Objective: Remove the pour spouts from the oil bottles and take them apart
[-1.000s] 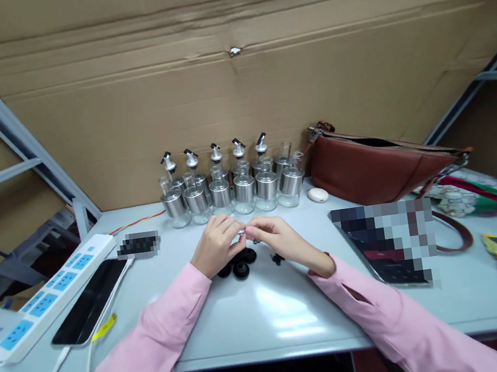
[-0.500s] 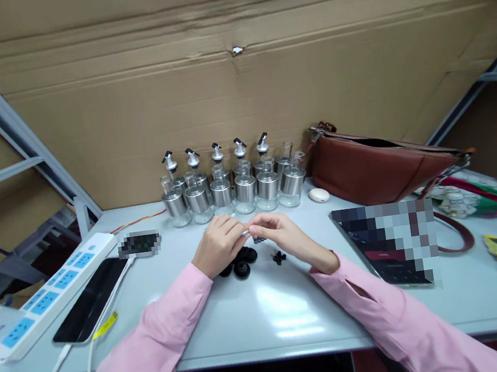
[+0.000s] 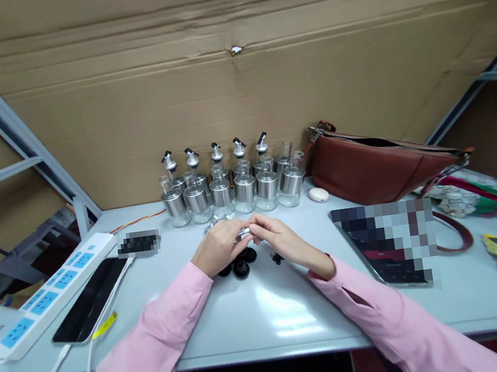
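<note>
Even, bright light falls from overhead, and a white glare patch sits on the glossy table (image 3: 283,309) near its front edge. Shadows are soft and short. The wide lens bends the shelf frame (image 3: 2,121) at the edges; corners darken, and two patches are pixelated.

No legible text, label or number on any item; pixelated patches unreadable.

Long pink sleeves (image 3: 158,338) (buttoned cuffs) on both arms
</note>
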The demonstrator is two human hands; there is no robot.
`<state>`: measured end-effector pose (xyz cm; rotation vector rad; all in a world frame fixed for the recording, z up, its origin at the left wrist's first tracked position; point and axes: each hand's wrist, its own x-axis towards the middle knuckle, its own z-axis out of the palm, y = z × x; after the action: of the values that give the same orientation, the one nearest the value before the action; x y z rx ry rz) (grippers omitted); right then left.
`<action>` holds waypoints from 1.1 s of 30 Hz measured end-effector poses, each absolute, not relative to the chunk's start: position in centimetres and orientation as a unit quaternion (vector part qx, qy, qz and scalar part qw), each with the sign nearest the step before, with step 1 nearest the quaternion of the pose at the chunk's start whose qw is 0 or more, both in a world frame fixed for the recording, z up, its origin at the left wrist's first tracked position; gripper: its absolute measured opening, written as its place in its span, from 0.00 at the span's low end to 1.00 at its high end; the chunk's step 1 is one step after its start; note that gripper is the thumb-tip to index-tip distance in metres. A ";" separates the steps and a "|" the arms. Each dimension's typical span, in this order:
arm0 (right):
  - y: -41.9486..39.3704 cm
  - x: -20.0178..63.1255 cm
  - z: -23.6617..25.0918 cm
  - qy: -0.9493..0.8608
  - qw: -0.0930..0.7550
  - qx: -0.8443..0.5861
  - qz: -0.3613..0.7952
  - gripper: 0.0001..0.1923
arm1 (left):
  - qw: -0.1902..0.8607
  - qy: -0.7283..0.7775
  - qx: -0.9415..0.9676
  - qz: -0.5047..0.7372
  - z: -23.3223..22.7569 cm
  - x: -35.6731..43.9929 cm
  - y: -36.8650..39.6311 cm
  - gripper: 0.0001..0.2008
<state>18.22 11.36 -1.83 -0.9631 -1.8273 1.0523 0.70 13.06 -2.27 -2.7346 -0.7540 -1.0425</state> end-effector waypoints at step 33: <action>11.2 18.1 -1.4 -0.668 0.442 -0.348 0.488 0.19 | 0.093 -0.260 -0.893 -0.356 -2.5 0.3 13.7 0.10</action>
<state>18.13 11.23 -1.39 -0.8631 -1.6565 1.2108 0.26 13.67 -2.52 -2.6499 -0.7711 -1.0568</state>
